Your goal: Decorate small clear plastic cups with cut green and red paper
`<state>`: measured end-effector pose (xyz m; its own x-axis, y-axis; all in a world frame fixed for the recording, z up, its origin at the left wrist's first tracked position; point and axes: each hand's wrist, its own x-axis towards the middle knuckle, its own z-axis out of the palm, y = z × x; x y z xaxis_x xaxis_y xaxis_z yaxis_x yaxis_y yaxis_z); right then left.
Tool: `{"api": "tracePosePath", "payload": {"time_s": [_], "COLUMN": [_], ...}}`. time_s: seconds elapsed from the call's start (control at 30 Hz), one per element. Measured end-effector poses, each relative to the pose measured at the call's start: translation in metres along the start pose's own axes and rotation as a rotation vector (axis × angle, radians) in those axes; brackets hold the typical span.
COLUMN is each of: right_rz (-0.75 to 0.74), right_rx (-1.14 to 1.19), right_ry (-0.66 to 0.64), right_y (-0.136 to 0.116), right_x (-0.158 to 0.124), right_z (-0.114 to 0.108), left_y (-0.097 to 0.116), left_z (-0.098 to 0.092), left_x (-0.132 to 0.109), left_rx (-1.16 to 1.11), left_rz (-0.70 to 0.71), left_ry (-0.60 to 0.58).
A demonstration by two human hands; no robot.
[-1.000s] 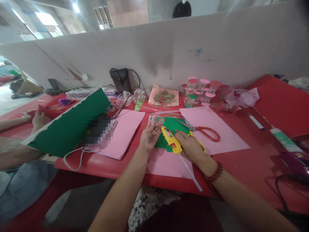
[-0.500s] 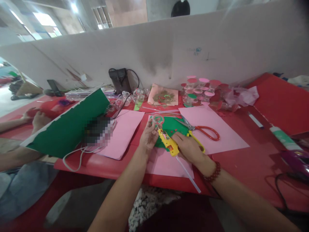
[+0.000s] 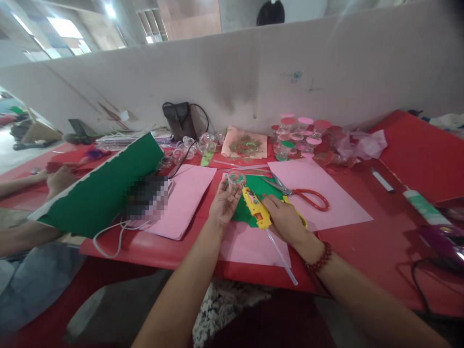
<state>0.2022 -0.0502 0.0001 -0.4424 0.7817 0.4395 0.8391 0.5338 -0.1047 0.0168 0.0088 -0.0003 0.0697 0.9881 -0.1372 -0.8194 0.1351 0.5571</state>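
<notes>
My left hand (image 3: 224, 203) pinches a small clear plastic cup (image 3: 236, 178), its round rim facing up. In my right hand (image 3: 284, 217) is a yellow hot glue gun (image 3: 256, 208), its nozzle close to the cup's rim; whether they touch I cannot tell. A long translucent glue stick (image 3: 282, 258) sticks out of the gun's rear. Beneath both hands lies a green sheet (image 3: 248, 212) on pink paper (image 3: 253, 246). Red-handled scissors (image 3: 308, 197) rest just beyond my right hand, blades toward the cup.
Stacked clear cups with pink, red and green discs (image 3: 297, 137) stand at the back. A black pouch (image 3: 179, 121) leans on the wall. Pink sheets (image 3: 181, 203) and a green board (image 3: 105, 188) lie left, beside another person's hands (image 3: 60, 181). A white-green bottle (image 3: 422, 208) lies right.
The glue gun's nozzle has shifted slightly right along the cup's rim, and the cup has moved a little left. The glue stick's end has swung up slightly.
</notes>
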Motion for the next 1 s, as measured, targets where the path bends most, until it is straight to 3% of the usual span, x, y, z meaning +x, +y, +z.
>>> {"api": "tracePosePath", "payload": {"time_s": [0.43,1.0], "right_rz": [-0.007,0.001], "right_rx": [-0.005,-0.019], "right_ry": [-0.053,-0.045], "right_y": [-0.0068,-0.0062], "right_x": [0.0024,0.0028], "right_z": [-0.0033,-0.0026], "left_y": [-0.0037,-0.0039], "left_z": [0.0,0.0058], "left_x": [0.0011,-0.0046], "left_rx": [0.081,0.077], "left_rz": [0.114,0.104], "left_ry": [-0.043,-0.01]}}
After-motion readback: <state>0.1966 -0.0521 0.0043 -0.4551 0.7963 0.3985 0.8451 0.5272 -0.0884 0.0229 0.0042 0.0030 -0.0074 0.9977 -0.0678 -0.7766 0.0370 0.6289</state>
